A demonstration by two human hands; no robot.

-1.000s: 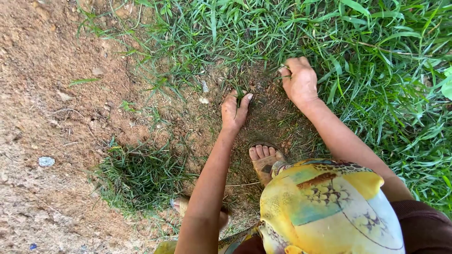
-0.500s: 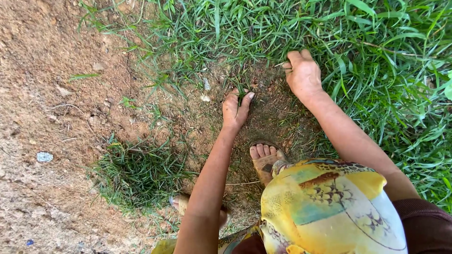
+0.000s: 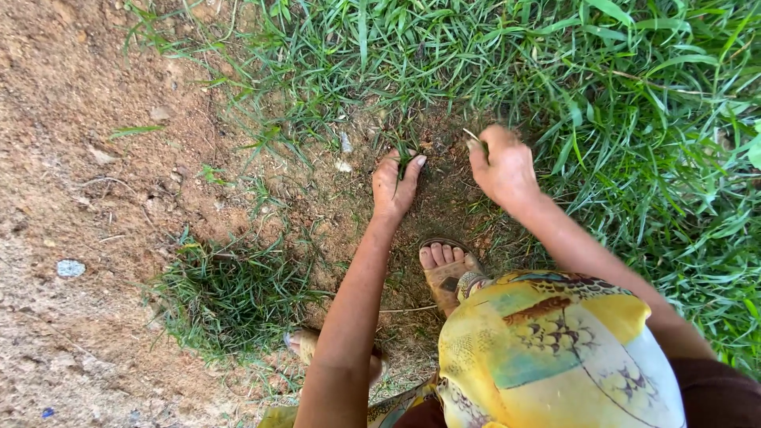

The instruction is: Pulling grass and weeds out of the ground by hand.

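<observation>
Crouching over bare soil at the grass edge, you have both hands down at ground level. Your left hand (image 3: 395,185) lies palm-down on the dirt, fingers closing around a small tuft of grass (image 3: 406,155) that stands up between fingertips and thumb. Your right hand (image 3: 502,165) is curled into a loose fist just right of it, a few green blades (image 3: 478,140) pinched at the fingertips. Dense grass (image 3: 618,95) lies beyond and to the right. A pulled clump (image 3: 230,297) rests well left of your sandalled foot (image 3: 445,269).
</observation>
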